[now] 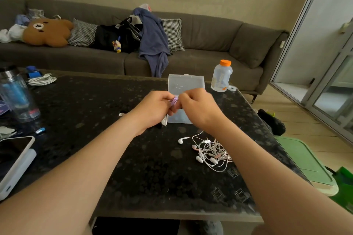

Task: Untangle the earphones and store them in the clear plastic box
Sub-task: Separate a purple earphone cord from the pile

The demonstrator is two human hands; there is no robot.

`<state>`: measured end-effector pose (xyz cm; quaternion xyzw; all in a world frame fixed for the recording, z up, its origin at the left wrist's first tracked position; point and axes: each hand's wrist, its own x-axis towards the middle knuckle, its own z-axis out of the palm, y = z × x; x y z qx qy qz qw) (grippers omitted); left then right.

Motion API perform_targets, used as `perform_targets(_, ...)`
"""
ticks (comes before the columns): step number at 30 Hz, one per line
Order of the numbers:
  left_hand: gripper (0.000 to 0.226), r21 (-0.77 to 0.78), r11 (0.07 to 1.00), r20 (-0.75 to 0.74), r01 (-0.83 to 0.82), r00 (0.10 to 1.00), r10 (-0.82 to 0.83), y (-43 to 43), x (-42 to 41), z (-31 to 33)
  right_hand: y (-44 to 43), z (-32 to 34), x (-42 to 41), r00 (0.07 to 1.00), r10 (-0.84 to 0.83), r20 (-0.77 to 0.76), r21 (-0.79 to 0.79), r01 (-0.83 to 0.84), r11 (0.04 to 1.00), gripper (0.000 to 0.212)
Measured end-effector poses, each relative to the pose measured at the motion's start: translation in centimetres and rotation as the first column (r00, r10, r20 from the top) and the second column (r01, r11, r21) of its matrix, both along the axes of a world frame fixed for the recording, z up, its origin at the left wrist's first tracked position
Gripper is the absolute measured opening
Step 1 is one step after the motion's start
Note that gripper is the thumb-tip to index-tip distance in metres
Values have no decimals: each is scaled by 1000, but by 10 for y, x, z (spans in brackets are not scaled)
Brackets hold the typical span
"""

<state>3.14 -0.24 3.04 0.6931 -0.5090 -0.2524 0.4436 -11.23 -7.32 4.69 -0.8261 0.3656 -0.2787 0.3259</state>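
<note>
Though on the table (133, 168), tangle (214, 153) near edge.

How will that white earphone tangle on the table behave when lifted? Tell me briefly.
Probably floppy: the earphone tangle is thin looped cord, so it should droop. Likely light, and its stray bud may dangle or snag. Unlikely to roll.

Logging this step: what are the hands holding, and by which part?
The left hand and right hand pinch a purple cord bundle from either side; exact part cannot be told.
</note>
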Motion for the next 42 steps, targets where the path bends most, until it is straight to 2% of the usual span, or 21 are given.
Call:
perform_targets(4,36,53,998,-45,44,998,-42,3,-11,9,-13,-7,-4,993,-107,41,-204,113,972,29)
perform_targets(8,40,15,995,-198,95,976,-91,0,-13,11,-20,-13,-4,982,-161,101,-304,184,935,23)
perform_targets(10,39,-24,993,-300,112,947,-114,-1,-11,11,-22,-14,-3,980,-147,131,-252,176,952,23)
perform_targets(12,38,-44,991,-365,130,921,-137,-2,-10,12,-22,-13,-4,982,-117,151,-132,137,982,24)
perform_targets(16,35,-45,987,-399,156,903,-161,2,-9,14,-19,-8,-5,976,-53,211,100,32,994,28)
perform_targets(20,29,-35,992,-465,118,877,-120,4,-9,16,-17,-4,-10,972,11,234,219,-64,974,28)
perform_targets(25,29,-55,998,-555,36,830,-61,3,-7,14,-10,-6,-7,966,69,249,191,-119,974,33)
perform_targets(28,30,-57,998,-603,15,796,-47,3,-5,14,-8,-8,-6,963,81,258,107,-111,988,36)
perform_targets(32,32,-63,998,-657,13,752,-51,3,-4,14,-10,-13,-3,976,100,194,-39,-94,995,25)
perform_targets(35,31,-83,996,-650,15,757,-66,3,-6,17,-13,-15,0,987,71,141,-106,-56,993,22)
perform_targets(38,31,-105,994,-580,-26,814,-40,0,-7,17,-17,-14,1,990,35,136,-119,-18,993,25)
perform_targets(42,40,-96,989,-306,-112,949,78,-6,-2,8,-18,-16,10,994,-6,107,-84,15,996,36)
